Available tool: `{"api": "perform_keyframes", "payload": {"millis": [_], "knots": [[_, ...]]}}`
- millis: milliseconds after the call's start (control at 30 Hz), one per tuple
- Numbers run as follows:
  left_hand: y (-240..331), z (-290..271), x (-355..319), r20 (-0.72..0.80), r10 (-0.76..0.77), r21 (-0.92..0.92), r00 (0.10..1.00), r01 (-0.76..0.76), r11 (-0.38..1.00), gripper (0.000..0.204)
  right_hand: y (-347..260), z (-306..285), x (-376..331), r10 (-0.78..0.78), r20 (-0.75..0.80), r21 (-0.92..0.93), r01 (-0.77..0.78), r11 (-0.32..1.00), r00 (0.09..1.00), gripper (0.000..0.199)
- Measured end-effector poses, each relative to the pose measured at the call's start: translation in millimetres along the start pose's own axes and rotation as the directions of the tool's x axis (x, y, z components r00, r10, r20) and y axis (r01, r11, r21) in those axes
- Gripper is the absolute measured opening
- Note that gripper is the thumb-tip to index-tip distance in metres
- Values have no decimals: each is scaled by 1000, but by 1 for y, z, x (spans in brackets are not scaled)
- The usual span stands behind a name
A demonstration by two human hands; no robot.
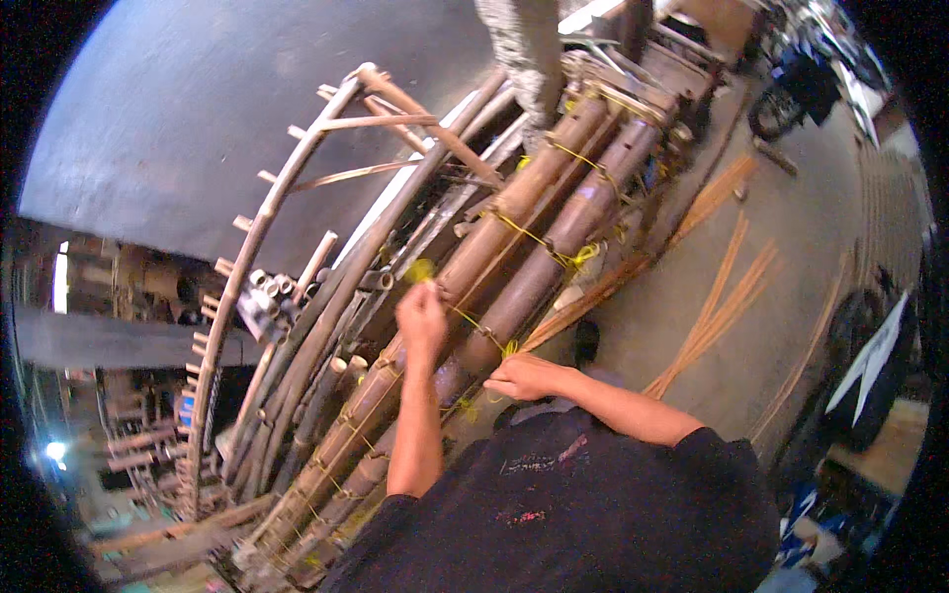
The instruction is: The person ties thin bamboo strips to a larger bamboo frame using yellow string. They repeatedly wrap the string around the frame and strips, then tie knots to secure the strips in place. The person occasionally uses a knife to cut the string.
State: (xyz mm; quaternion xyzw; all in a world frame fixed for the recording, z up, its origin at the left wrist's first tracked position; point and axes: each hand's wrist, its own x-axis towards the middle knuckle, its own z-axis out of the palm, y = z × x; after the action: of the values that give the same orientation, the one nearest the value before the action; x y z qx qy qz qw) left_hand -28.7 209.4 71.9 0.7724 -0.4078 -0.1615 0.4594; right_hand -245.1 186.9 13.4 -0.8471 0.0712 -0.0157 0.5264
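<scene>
Nearest is the person's dark shirt [573, 514], with both bare forearms reaching up from it toward the thick bamboo poles [534, 247] — two brown, weathered poles lying side by side, running from the lower left up to the upper right, lashed together at several spots by loops of yellow cord [549, 247]. The cord is thin and bright, knotted in small tufts along the poles.

The right hand [524, 376] lies flat against the lower side of the poles, fingers closed together and pressed down where a cord loop crosses; whether its grip pinches the cord itself I cannot tell. Just left of it and slightly higher on the poles, the left hand [423, 314] is raised with its grip shut on a strand of the yellow cord, whose frayed yellow end sticks up just above the fingers while a taut line of it runs down toward the right hand.

Left of the poles stands a curved bamboo frame [287, 247] — thinner canes bent in an arc, with short pegs sticking out along the outer cane. To the right of the poles, on the grey concrete floor [791, 198], lie thin split bamboo strips [717, 311] in loose bundles. Beyond the upper end of the poles rises a rough grey pillar [519, 49]
</scene>
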Motion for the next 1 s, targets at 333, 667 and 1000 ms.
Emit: {"api": "perform_keyframes", "payload": {"millis": [333,667,1000], "knots": [[-123,12,103,42,-218,591,975,152,793,33,27,-32,-53,-74,-509,-75,41,996,858,40],[33,24,58,92,94,279,991,-116,953,36,120,-77,-18,380,-904,382,-30,924,196,27],[95,122,13,518,362,112,775,-481,869,42,128,-38,-9,371,-776,-128,-703,700,510,30]]}}
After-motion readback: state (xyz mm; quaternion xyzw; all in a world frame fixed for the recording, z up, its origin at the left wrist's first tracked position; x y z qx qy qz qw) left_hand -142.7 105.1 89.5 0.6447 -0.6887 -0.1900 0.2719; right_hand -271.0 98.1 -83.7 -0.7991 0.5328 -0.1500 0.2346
